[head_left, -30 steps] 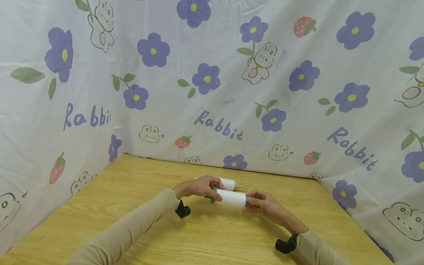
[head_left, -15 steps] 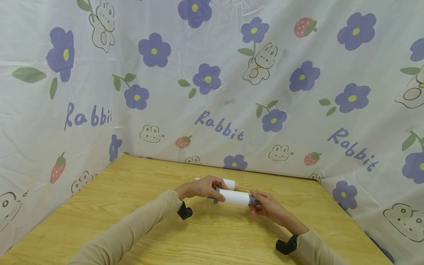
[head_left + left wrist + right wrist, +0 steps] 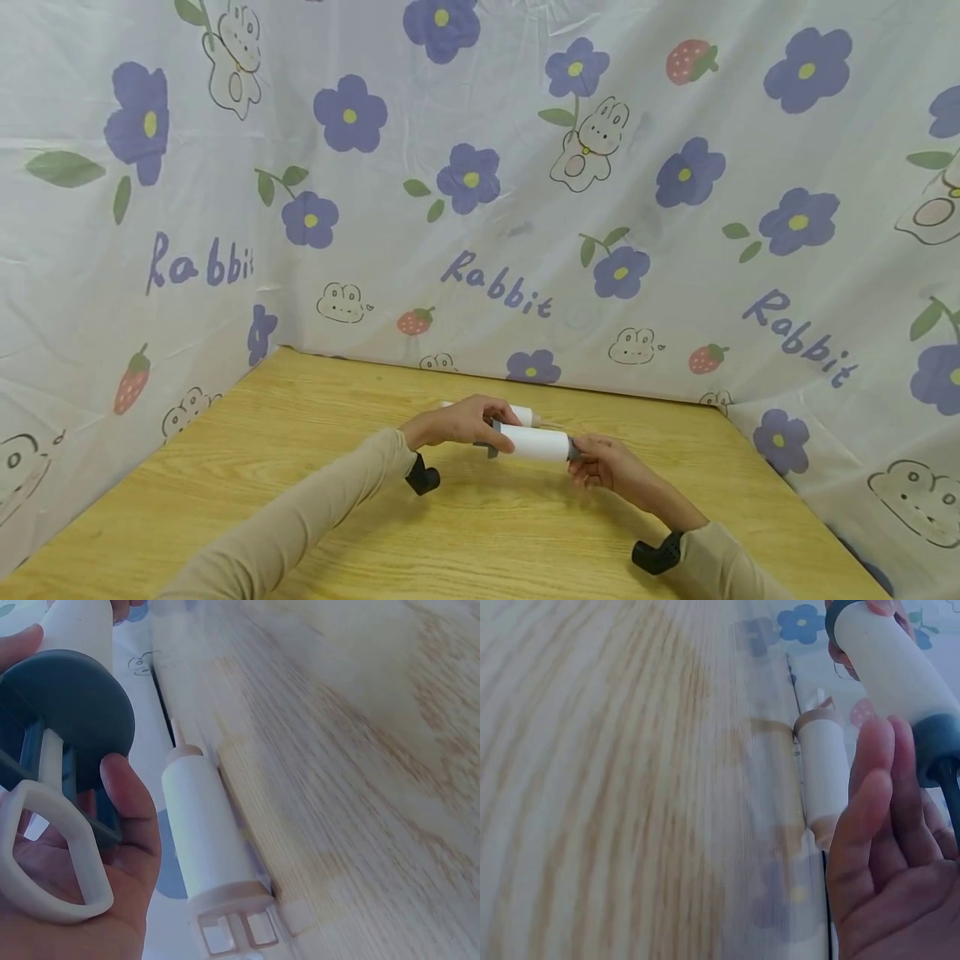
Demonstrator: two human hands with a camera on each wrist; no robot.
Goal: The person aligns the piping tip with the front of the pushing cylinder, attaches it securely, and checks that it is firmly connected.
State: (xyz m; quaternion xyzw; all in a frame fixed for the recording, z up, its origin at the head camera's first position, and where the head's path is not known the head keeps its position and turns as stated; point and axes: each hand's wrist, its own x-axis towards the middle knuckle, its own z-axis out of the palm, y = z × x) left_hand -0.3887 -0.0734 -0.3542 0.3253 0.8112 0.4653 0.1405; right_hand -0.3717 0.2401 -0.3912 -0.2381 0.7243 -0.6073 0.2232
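Note:
A white decorating syringe [image 3: 534,442] with grey-blue ends is held level above the table between both hands. My left hand [image 3: 467,419] grips its flanged end. In the left wrist view, the grey-blue flange [image 3: 79,697] and the white ring handle [image 3: 94,881] of the plunger lie against the palm. At the other end my right hand [image 3: 611,463] pinches the grey-blue nozzle cap [image 3: 936,744]; the thumb is not clear in the right wrist view, where several fingers stretch beside the cap.
A second decorating syringe [image 3: 206,825], white with beige-pink ends, lies on the wooden table [image 3: 337,500] just behind the held one. A cloth [image 3: 480,167] printed with flowers and rabbits hangs at the back and sides.
The syringe and both hands have shifted slightly to the right. The right fingers have changed their hold at the nozzle cap, with more of the cap showing than a second ago.

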